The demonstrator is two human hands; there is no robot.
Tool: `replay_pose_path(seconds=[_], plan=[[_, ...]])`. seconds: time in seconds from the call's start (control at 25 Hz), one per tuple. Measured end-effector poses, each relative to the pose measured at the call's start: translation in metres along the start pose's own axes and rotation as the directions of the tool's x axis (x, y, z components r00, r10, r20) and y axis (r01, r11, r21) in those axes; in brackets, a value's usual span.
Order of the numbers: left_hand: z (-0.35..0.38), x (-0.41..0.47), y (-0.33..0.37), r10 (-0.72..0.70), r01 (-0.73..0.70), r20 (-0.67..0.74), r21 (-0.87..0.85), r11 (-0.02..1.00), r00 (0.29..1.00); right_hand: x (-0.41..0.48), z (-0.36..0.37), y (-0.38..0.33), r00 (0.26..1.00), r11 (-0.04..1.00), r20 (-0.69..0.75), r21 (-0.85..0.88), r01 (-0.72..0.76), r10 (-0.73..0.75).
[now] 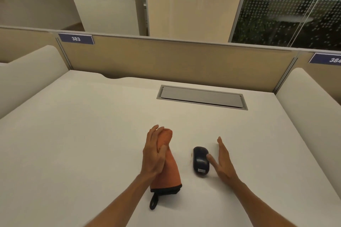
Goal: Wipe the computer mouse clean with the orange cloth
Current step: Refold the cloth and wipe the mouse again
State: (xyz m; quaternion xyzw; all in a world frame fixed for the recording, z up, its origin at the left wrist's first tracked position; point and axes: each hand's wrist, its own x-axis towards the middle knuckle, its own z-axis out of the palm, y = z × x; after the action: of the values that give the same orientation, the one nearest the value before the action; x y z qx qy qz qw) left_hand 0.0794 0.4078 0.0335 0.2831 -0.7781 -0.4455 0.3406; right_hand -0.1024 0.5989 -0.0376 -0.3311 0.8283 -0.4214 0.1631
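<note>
The orange cloth point(170, 171), edged in black with a black hanging loop, hangs folded down to the white desk point(83, 134). My left hand point(154, 155) grips its upper part, with the thumb pressed over the fabric. To its right the dark computer mouse point(200, 160) lies on the desk with its underside label facing up. My right hand point(223, 160) is open just right of the mouse, fingers spread, the thumb tip touching the mouse's right side.
A grey cable hatch point(202, 96) is set into the desk behind the hands. Beige partition panels point(166, 59) close off the back, with rounded white dividers at the left point(27, 72) and right point(310, 97).
</note>
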Motion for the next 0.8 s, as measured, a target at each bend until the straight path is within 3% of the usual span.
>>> replay_pose_path(seconds=[0.12, 0.2, 0.36, 0.48, 0.6, 0.68, 0.8], plan=[[-0.006, 0.014, 0.016, 0.032, -0.032, -0.001, -0.031, 0.999, 1.0, 0.012, -0.001, -0.018, 0.987, 0.981, -0.116, 0.171, -0.088, 0.109], [-0.01, 0.023, 0.031, 0.062, -0.062, -0.005, -0.068, 0.996, 0.998, 0.026, -0.005, -0.041, 0.985, 0.978, -0.149, 0.203, -0.055, 0.086], [-0.021, 0.043, 0.061, 0.13, -0.131, -0.017, -0.136, 0.982, 0.991, 0.059, -0.018, -0.123, 0.987, 0.961, -0.103, 0.237, 0.145, -0.123], [-0.033, 0.059, 0.077, 0.191, -0.193, -0.024, -0.177, 0.965, 0.981, 0.079, -0.03, -0.187, 0.954, 0.916, 0.098, 0.322, 0.24, -0.284], [-0.049, 0.077, 0.084, 0.22, -0.213, 0.003, -0.23, 0.949, 0.976, 0.092, -0.031, -0.231, 0.869, 0.892, 0.268, 0.303, 0.335, -0.417], [-0.059, 0.09, 0.082, 0.251, -0.235, 0.029, -0.26, 0.937, 0.968, 0.101, -0.027, -0.25, 0.851, 0.88, 0.255, 0.263, 0.396, -0.459], [-0.078, 0.109, 0.075, 0.283, -0.251, 0.069, -0.298, 0.921, 0.957, 0.114, -0.018, -0.27, 0.864, 0.867, 0.124, 0.191, 0.461, -0.487]])
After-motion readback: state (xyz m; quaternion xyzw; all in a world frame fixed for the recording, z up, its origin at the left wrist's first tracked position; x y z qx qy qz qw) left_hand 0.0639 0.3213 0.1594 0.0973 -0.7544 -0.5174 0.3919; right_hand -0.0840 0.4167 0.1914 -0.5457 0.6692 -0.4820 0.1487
